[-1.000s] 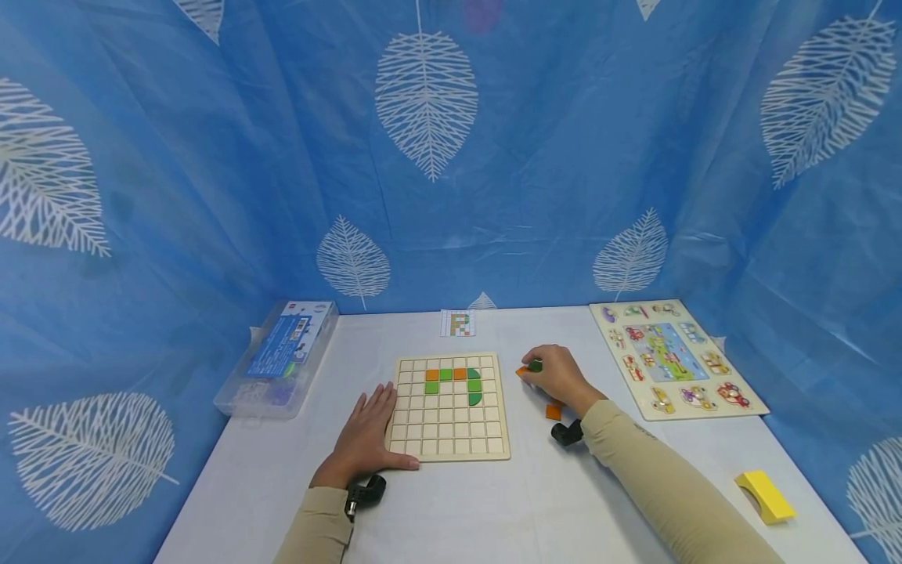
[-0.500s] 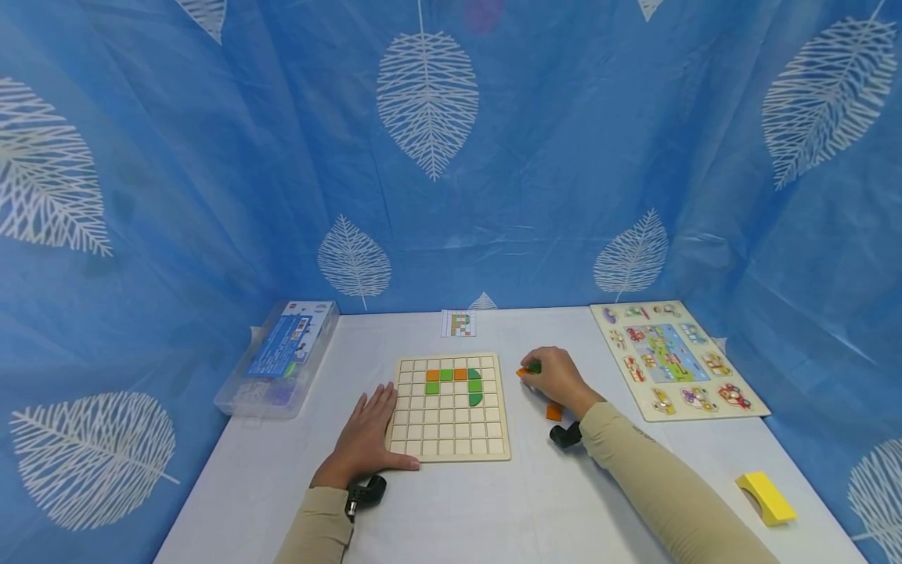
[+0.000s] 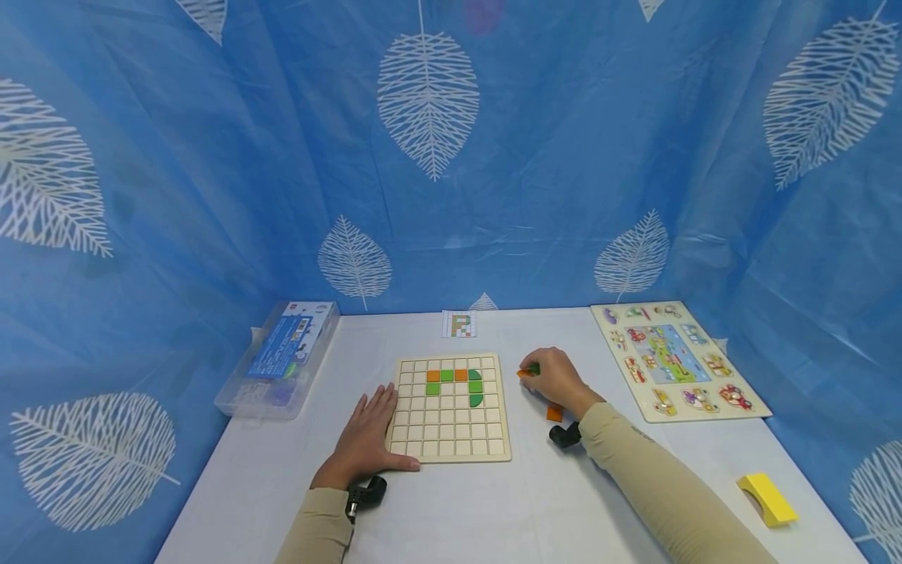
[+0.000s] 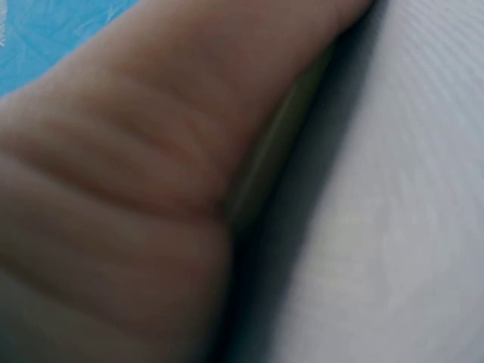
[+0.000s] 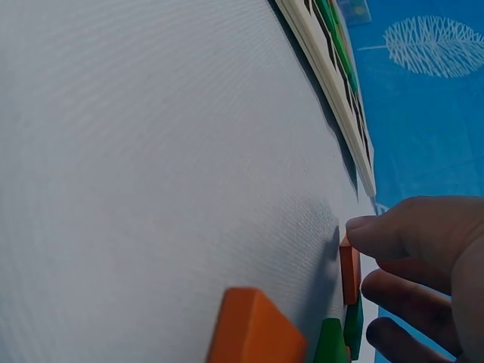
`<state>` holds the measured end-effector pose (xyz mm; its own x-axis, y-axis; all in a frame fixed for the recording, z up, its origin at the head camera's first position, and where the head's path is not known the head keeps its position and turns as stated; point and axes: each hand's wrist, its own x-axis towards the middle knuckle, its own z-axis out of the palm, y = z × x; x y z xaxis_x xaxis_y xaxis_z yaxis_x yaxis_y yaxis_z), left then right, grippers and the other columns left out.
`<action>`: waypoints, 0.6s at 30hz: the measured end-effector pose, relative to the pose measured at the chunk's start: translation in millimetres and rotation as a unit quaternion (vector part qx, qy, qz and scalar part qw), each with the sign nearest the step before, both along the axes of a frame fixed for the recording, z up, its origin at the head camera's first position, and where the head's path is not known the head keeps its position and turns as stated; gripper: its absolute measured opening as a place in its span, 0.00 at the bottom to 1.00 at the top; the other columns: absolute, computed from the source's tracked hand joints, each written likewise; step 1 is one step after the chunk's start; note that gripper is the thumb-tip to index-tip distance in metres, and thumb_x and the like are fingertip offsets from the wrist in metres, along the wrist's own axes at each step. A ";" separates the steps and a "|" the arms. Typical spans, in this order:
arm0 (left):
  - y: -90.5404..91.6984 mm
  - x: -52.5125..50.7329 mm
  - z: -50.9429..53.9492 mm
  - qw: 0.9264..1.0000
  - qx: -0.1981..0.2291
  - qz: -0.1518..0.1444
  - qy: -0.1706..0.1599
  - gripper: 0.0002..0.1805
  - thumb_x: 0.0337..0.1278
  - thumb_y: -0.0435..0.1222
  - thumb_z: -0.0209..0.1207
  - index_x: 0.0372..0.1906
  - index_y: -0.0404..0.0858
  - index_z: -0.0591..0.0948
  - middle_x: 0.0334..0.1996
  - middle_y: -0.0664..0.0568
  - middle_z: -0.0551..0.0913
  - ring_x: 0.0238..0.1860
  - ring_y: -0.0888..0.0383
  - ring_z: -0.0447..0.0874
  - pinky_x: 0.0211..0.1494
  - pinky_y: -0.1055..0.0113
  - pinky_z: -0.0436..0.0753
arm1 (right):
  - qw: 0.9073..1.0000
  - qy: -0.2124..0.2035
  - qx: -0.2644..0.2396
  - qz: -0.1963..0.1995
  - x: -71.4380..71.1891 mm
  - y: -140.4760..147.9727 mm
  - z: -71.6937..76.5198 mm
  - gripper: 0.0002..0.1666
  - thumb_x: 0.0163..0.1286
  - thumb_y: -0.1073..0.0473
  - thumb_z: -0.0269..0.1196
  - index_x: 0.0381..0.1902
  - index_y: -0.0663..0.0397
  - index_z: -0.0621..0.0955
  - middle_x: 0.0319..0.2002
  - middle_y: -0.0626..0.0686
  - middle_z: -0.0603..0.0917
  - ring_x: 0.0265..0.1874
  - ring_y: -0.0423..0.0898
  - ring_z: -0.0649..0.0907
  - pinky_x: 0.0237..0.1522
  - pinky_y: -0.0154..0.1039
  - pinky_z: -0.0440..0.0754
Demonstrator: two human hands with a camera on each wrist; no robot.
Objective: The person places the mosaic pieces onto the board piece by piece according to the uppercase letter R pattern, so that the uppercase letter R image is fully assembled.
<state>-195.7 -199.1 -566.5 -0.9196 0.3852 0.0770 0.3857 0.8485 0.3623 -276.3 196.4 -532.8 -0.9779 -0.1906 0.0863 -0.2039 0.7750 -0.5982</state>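
A wooden grid board (image 3: 447, 427) lies mid-table with orange and green pieces in its upper rows. My left hand (image 3: 366, 435) is spread flat along its left edge, the thumb reaching along the lower left corner. Right of the board, my right hand (image 3: 557, 376) pinches a small orange block (image 5: 350, 272) between thumb and fingers, low over the tabletop. A dark green piece (image 5: 353, 329) sits close by, partly under the fingers. Another orange block (image 3: 554, 413) lies nearer the right wrist, with a green block (image 5: 330, 344) beside it in the right wrist view.
Behind the board lies a small printed pattern card (image 3: 460, 324). A clear plastic box (image 3: 282, 360) stands at the back left, a picture puzzle (image 3: 676, 360) at the back right. A yellow arch block (image 3: 768, 500) is at the front right. A blue curtain (image 3: 437, 235) backs the table.
My right fingers have shifted very slightly at the orange block. The left hand and the pieces on the board look the same.
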 end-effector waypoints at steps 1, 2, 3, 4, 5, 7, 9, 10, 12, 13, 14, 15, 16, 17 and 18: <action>-0.1 -0.1 0.0 1.000 0.000 0.000 0.001 0.83 0.27 0.79 0.72 0.83 0.28 0.55 0.83 0.39 0.54 0.83 0.44 0.46 0.82 0.45 0.43 | 1.000 0.000 0.002 0.001 -0.1 -0.1 -0.1 0.10 0.64 0.64 0.77 0.44 0.55 0.91 0.47 0.54 0.88 0.51 0.57 0.82 0.59 0.56 0.80; -0.3 -0.2 -0.2 1.000 0.000 -0.001 0.003 0.83 0.27 0.79 0.72 0.83 0.28 0.56 0.82 0.39 0.54 0.83 0.43 0.46 0.82 0.44 0.44 | 1.000 0.000 0.005 0.002 -0.3 -0.3 -0.3 0.10 0.64 0.64 0.77 0.44 0.55 0.91 0.47 0.54 0.88 0.51 0.57 0.81 0.59 0.56 0.80; -0.6 -0.2 -0.4 1.000 0.002 -0.002 0.004 0.83 0.27 0.78 0.72 0.83 0.28 0.56 0.82 0.38 0.55 0.83 0.43 0.47 0.82 0.44 0.45 | 1.000 0.000 0.007 0.003 -0.5 -0.5 -0.7 0.09 0.65 0.64 0.77 0.43 0.55 0.91 0.47 0.54 0.88 0.52 0.57 0.81 0.59 0.56 0.80; -0.7 -0.2 -0.6 1.000 0.001 -0.003 0.005 0.83 0.27 0.78 0.72 0.83 0.28 0.56 0.82 0.38 0.55 0.83 0.43 0.47 0.82 0.44 0.45 | 1.000 0.000 0.009 0.005 -0.5 -0.6 -1.0 0.09 0.65 0.64 0.77 0.43 0.55 0.91 0.46 0.54 0.88 0.52 0.57 0.81 0.60 0.57 0.80; -0.9 -0.3 -0.8 1.000 -0.001 -0.003 0.005 0.83 0.27 0.79 0.72 0.83 0.28 0.56 0.82 0.39 0.54 0.83 0.43 0.47 0.82 0.44 0.45 | 1.000 0.000 0.010 0.005 -0.5 -0.8 -1.4 0.08 0.65 0.64 0.77 0.42 0.55 0.91 0.46 0.53 0.88 0.52 0.57 0.81 0.60 0.57 0.80; -0.9 -0.7 -1.2 1.000 -0.006 -0.002 0.004 0.83 0.27 0.79 0.71 0.83 0.28 0.55 0.83 0.39 0.54 0.83 0.43 0.46 0.82 0.45 0.45 | 1.000 0.001 0.012 0.006 0.3 -0.8 -1.5 0.07 0.65 0.65 0.77 0.41 0.54 0.92 0.45 0.53 0.88 0.52 0.57 0.81 0.60 0.57 0.80; -0.8 -1.2 -1.2 1.000 -0.011 -0.001 -0.002 0.83 0.27 0.80 0.71 0.83 0.29 0.54 0.83 0.40 0.53 0.83 0.44 0.45 0.83 0.46 0.43 | 1.000 0.001 0.013 0.007 0.9 -0.8 -1.4 0.06 0.65 0.65 0.76 0.40 0.53 0.92 0.45 0.52 0.88 0.52 0.57 0.81 0.60 0.57 0.79; -0.7 -1.3 -1.3 1.000 -0.011 -0.001 -0.002 0.84 0.27 0.80 0.71 0.83 0.29 0.54 0.83 0.40 0.53 0.83 0.44 0.45 0.83 0.46 0.43 | 1.000 0.002 0.013 0.007 1.1 -0.8 -1.2 0.05 0.66 0.64 0.76 0.40 0.53 0.91 0.44 0.52 0.88 0.52 0.57 0.81 0.60 0.57 0.79; -0.7 -1.6 -1.2 1.000 -0.011 0.000 -0.004 0.84 0.26 0.80 0.71 0.83 0.29 0.54 0.83 0.40 0.52 0.83 0.45 0.45 0.83 0.47 0.43 | 1.000 0.003 0.014 0.005 1.5 -0.9 -0.6 0.05 0.66 0.64 0.76 0.39 0.52 0.91 0.44 0.51 0.88 0.52 0.56 0.80 0.60 0.57 0.79; -0.7 -1.5 -1.2 1.000 -0.011 0.000 -0.003 0.84 0.26 0.80 0.71 0.83 0.29 0.54 0.83 0.40 0.53 0.83 0.44 0.45 0.83 0.46 0.43 | 1.000 0.004 0.015 0.006 1.6 -0.9 -0.4 0.05 0.66 0.64 0.76 0.39 0.52 0.91 0.43 0.51 0.88 0.52 0.56 0.80 0.61 0.56 0.79; -0.7 -1.4 -1.1 1.000 -0.009 0.000 -0.002 0.84 0.26 0.79 0.71 0.83 0.29 0.55 0.83 0.40 0.53 0.83 0.44 0.45 0.83 0.46 0.44 | 1.000 0.005 0.016 0.007 1.6 -1.0 -0.6 0.05 0.66 0.64 0.76 0.39 0.52 0.92 0.43 0.51 0.88 0.51 0.56 0.80 0.60 0.56 0.79; -0.7 -1.2 -1.2 1.000 -0.006 -0.001 0.001 0.83 0.27 0.79 0.72 0.83 0.28 0.55 0.83 0.39 0.54 0.83 0.43 0.46 0.82 0.45 0.45 | 1.000 0.005 0.016 0.006 1.6 -1.0 -0.6 0.05 0.66 0.64 0.76 0.39 0.52 0.92 0.43 0.50 0.88 0.51 0.56 0.80 0.60 0.56 0.79; -0.9 -1.0 -1.2 1.000 -0.002 -0.001 0.003 0.83 0.27 0.79 0.72 0.83 0.28 0.56 0.82 0.39 0.54 0.83 0.43 0.47 0.82 0.45 0.46 | 1.000 0.007 0.016 0.006 1.5 -1.4 -0.7 0.05 0.66 0.64 0.77 0.39 0.53 0.92 0.43 0.51 0.88 0.51 0.56 0.80 0.60 0.56 0.79; -1.2 -1.0 -1.2 1.000 -0.002 -0.001 0.003 0.83 0.27 0.78 0.72 0.83 0.28 0.55 0.83 0.39 0.54 0.83 0.43 0.47 0.82 0.45 0.45 | 1.000 0.011 0.017 0.007 1.4 -1.6 -1.0 0.05 0.66 0.64 0.77 0.40 0.53 0.92 0.43 0.51 0.88 0.51 0.56 0.81 0.60 0.56 0.79; -1.3 -0.8 -1.1 1.000 -0.001 -0.002 0.006 0.83 0.27 0.78 0.72 0.83 0.28 0.56 0.82 0.39 0.55 0.83 0.43 0.47 0.82 0.44 0.46 | 1.000 0.014 0.017 0.009 1.3 -2.0 -1.2 0.06 0.66 0.64 0.77 0.40 0.53 0.92 0.44 0.51 0.88 0.51 0.56 0.81 0.60 0.57 0.79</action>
<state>-196.5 -200.5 -567.6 -0.9171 0.3887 0.0882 0.3935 0.8477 0.3558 -275.0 194.4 -534.0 -0.9715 -0.2117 0.1069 -0.2345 0.7910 -0.5650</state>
